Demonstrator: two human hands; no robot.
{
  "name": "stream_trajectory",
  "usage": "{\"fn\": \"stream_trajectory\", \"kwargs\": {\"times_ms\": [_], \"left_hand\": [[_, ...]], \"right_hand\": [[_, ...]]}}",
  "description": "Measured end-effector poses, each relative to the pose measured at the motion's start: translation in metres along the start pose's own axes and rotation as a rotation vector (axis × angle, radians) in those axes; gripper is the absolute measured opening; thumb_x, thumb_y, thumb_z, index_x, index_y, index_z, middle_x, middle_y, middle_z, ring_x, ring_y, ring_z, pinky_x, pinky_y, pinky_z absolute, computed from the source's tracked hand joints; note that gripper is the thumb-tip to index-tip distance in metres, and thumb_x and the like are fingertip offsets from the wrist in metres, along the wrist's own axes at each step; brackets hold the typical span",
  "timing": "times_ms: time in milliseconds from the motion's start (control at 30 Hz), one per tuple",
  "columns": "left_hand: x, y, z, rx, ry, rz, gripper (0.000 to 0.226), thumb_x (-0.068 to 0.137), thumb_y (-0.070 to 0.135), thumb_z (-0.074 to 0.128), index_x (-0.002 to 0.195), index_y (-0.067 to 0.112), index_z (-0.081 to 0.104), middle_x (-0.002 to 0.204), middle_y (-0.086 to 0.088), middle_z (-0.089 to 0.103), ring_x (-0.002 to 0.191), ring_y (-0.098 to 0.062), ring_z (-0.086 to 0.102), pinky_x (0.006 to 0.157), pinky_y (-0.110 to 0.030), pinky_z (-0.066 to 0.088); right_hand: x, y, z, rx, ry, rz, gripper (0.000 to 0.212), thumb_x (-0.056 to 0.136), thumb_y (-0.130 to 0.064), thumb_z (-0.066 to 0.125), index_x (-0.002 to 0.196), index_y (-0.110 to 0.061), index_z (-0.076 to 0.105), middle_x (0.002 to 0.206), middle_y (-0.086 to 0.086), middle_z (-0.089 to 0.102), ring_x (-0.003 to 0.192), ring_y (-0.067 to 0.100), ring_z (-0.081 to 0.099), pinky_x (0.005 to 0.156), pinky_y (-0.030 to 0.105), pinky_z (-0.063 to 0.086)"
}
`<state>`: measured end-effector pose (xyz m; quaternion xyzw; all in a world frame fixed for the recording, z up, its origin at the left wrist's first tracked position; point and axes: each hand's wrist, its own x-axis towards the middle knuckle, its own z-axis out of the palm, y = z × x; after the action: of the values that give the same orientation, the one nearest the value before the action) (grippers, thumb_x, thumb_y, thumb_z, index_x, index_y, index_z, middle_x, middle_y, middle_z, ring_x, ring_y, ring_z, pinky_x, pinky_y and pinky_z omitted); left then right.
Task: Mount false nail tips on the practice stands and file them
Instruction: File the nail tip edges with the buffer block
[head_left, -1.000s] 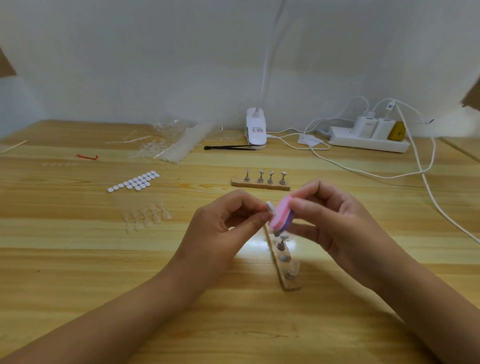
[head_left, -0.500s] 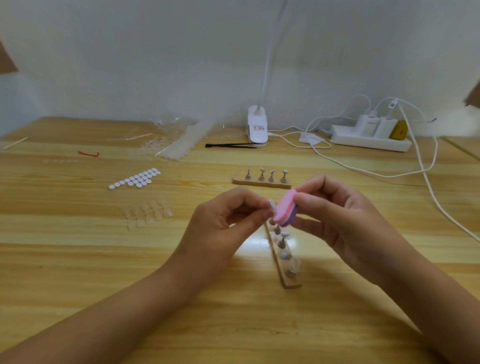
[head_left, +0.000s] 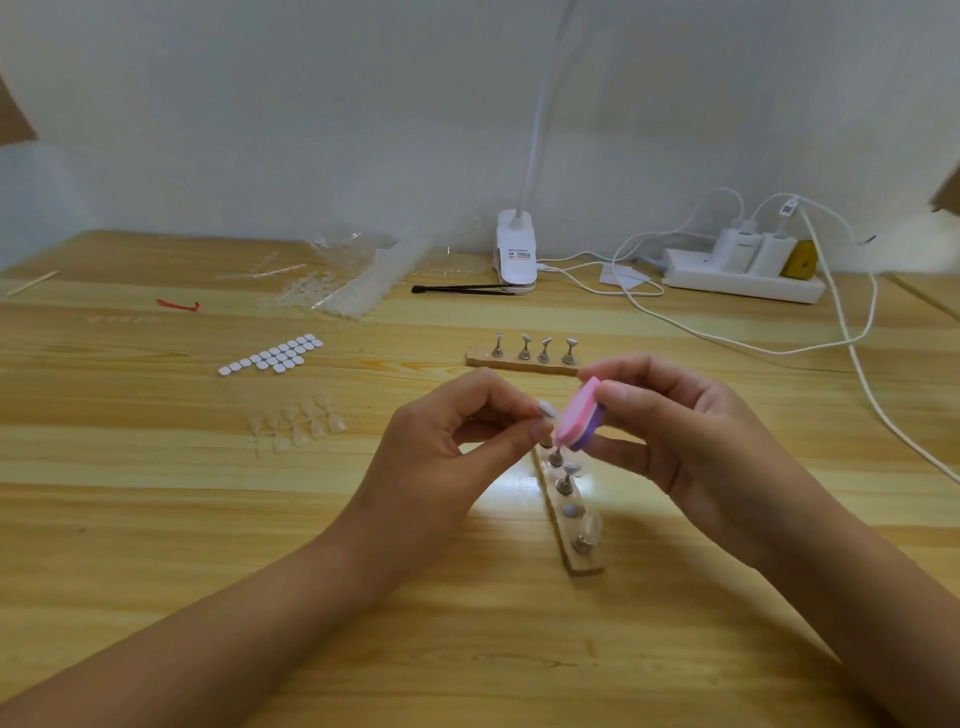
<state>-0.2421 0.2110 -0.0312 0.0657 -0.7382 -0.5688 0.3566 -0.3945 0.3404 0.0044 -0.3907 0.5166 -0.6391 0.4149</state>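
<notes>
The left hand (head_left: 457, 441) pinches a small pale nail tip (head_left: 545, 410) between thumb and forefinger, the other fingers curled under. The right hand (head_left: 691, 441) grips a pink and purple file block (head_left: 579, 415) between thumb and fingers, tilted on edge, its pink face just against the nail tip. Both hands are raised above the wooden surface (head_left: 156, 519), meeting near the middle of the view.

Directly under them, running toward 5 o'clock, lies a narrow wooden practice stand (head_left: 582, 564) with a row of metal pegs; a clear tip sits on the peg nearest the person. At 12 o'clock from the hands a second stand (head_left: 522, 358) lies crosswise with four upright pegs.

At 9 o'clock from the left hand a cluster of clear tips (head_left: 296, 426) lies flat; beyond it, toward 10 o'clock, is a strip of small white pads (head_left: 272, 356). A crumpled clear bag (head_left: 343, 280) lies at 11 o'clock near the wall. A white lamp clip (head_left: 515, 254) stands at 12 o'clock with black tweezers (head_left: 462, 289) beside it, and a white power strip (head_left: 743, 280) sits at 1 o'clock
</notes>
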Motion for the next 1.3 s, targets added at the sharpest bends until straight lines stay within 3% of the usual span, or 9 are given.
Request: {"fn": "stream_trajectory", "kwargs": {"times_ms": [133, 233, 367, 467, 633, 833, 1067, 1233, 1300], "left_hand": [[0.0, 0.001, 0.0, 0.024, 0.007, 0.01, 0.004, 0.085, 0.025, 0.071, 0.087, 0.028, 0.07, 0.088, 0.003, 0.073, 0.089, -0.016, 0.071, 0.08, -0.02, 0.053], [-0.001, 0.002, 0.0, 0.057, 0.014, 0.017, 0.006, 0.083, 0.026, 0.071, 0.085, 0.031, 0.069, 0.087, 0.004, 0.073, 0.087, -0.015, 0.071, 0.079, -0.017, 0.052], [-0.001, 0.002, 0.002, 0.076, 0.019, 0.016, 0.007, 0.082, 0.026, 0.071, 0.083, 0.032, 0.069, 0.087, 0.005, 0.073, 0.085, -0.011, 0.07, 0.078, -0.015, 0.051], [-0.002, 0.002, 0.001, 0.089, 0.015, 0.024, 0.006, 0.083, 0.026, 0.071, 0.084, 0.031, 0.069, 0.087, 0.004, 0.073, 0.086, -0.012, 0.07, 0.078, -0.015, 0.052], [-0.001, 0.001, 0.001, 0.122, 0.021, 0.017, 0.006, 0.083, 0.026, 0.071, 0.084, 0.031, 0.068, 0.085, 0.005, 0.072, 0.085, -0.014, 0.07, 0.077, -0.017, 0.052], [-0.003, 0.003, 0.002, 0.095, -0.002, 0.026, 0.004, 0.083, 0.024, 0.071, 0.086, 0.023, 0.069, 0.086, 0.003, 0.072, 0.084, -0.012, 0.069, 0.078, -0.015, 0.052], [-0.001, 0.002, 0.002, 0.063, -0.004, 0.012, 0.008, 0.084, 0.021, 0.069, 0.091, 0.022, 0.071, 0.09, 0.005, 0.073, 0.091, -0.015, 0.071, 0.083, -0.02, 0.053], [-0.002, 0.003, 0.002, 0.045, -0.033, 0.011, 0.007, 0.086, 0.018, 0.072, 0.09, 0.023, 0.071, 0.092, 0.006, 0.074, 0.092, -0.016, 0.071, 0.083, -0.018, 0.053], [-0.003, 0.003, 0.003, 0.027, -0.036, -0.008, 0.006, 0.087, 0.017, 0.072, 0.089, 0.022, 0.071, 0.092, 0.003, 0.074, 0.093, -0.018, 0.071, 0.085, -0.022, 0.054]], "right_hand": [[-0.003, 0.0, 0.005, -0.031, -0.059, 0.019, 0.018, 0.075, -0.021, 0.075, 0.091, -0.012, 0.073, 0.089, 0.009, 0.071, 0.083, 0.02, 0.071, 0.07, 0.027, 0.058], [-0.001, -0.001, 0.003, -0.002, 0.054, -0.015, 0.018, 0.074, -0.021, 0.077, 0.09, -0.013, 0.073, 0.087, 0.006, 0.071, 0.083, 0.019, 0.071, 0.071, 0.024, 0.057], [-0.003, -0.003, 0.003, -0.033, -0.022, -0.022, 0.016, 0.076, -0.02, 0.076, 0.09, -0.014, 0.074, 0.087, 0.007, 0.071, 0.083, 0.019, 0.07, 0.072, 0.025, 0.057], [-0.001, -0.001, 0.001, -0.029, 0.038, -0.033, 0.013, 0.075, -0.02, 0.075, 0.088, -0.016, 0.074, 0.085, 0.005, 0.07, 0.082, 0.016, 0.071, 0.072, 0.024, 0.057], [-0.003, -0.001, 0.004, -0.072, -0.095, 0.028, 0.018, 0.076, -0.021, 0.075, 0.092, -0.014, 0.073, 0.09, 0.009, 0.072, 0.084, 0.021, 0.071, 0.074, 0.026, 0.057], [0.003, 0.001, -0.003, 0.043, 0.132, 0.006, 0.021, 0.07, -0.02, 0.075, 0.09, -0.011, 0.071, 0.084, 0.006, 0.071, 0.08, 0.015, 0.07, 0.07, 0.021, 0.056], [-0.003, -0.006, -0.003, -0.047, -0.186, 0.076, 0.015, 0.077, -0.017, 0.075, 0.091, -0.013, 0.072, 0.087, 0.007, 0.069, 0.08, 0.017, 0.07, 0.07, 0.024, 0.056], [0.005, -0.001, -0.008, 0.103, 0.196, -0.004, 0.021, 0.074, -0.017, 0.071, 0.093, -0.009, 0.065, 0.08, 0.003, 0.072, 0.074, 0.011, 0.07, 0.067, 0.018, 0.055], [0.006, -0.002, -0.013, 0.143, 0.211, 0.003, 0.02, 0.074, -0.016, 0.073, 0.091, -0.009, 0.065, 0.078, 0.004, 0.071, 0.071, 0.01, 0.068, 0.065, 0.018, 0.055]]}}
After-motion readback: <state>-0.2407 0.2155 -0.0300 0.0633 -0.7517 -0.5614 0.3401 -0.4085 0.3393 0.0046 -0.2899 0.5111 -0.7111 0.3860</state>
